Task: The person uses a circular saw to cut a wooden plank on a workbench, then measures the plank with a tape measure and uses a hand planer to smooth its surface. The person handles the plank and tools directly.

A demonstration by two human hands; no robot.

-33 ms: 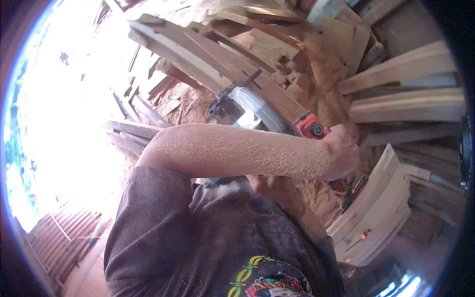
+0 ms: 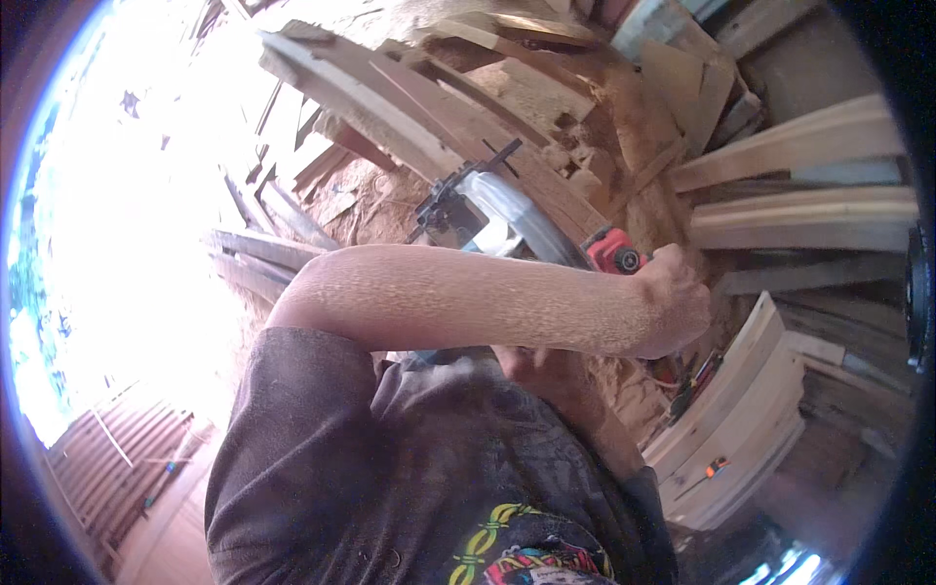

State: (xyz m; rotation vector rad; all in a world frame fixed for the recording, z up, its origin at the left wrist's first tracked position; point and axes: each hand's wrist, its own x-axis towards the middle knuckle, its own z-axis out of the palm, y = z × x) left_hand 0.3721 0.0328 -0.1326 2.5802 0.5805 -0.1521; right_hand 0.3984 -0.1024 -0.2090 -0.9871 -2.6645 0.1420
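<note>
Head view, inspected for hands and equipment. Noted one red tool [image 2: 612, 252], compact and blocky, with one round black knob at the end facing the left hand [image 2: 673, 302]. Located at the lower end of one long brown board [image 2: 463, 122], seen running up and left from the red tool. Recorded just left of the red tool: one curved grey piece [image 2: 522, 214], smooth and shiny; farther left, one black bracket [image 2: 444, 210] with a thin rod. Cannot tell whether red tool and grey piece form one machine.

Counted right of the red tool: at least three thick planks [image 2: 795, 216], spread like a fan. Counted below and right of the red tool: one pale wooden panel [image 2: 741, 419] bearing one small orange-and-black item [image 2: 717, 468]; beside its edge, several slim tools [image 2: 694, 382], too crowded to count. Observed above the red tool: scrap wood [image 2: 546, 88] in a loose heap.

Counted two hands. Found left hand curled closed against the red tool's knobbed end, apparently gripping it, with back toward the camera. Noted left forearm [image 2: 468, 297] level across the chest, dusted with pale specks. Found right hand [image 2: 531, 363] below and left of the red tool, mostly covered by left forearm; cannot tell its grip.
</note>
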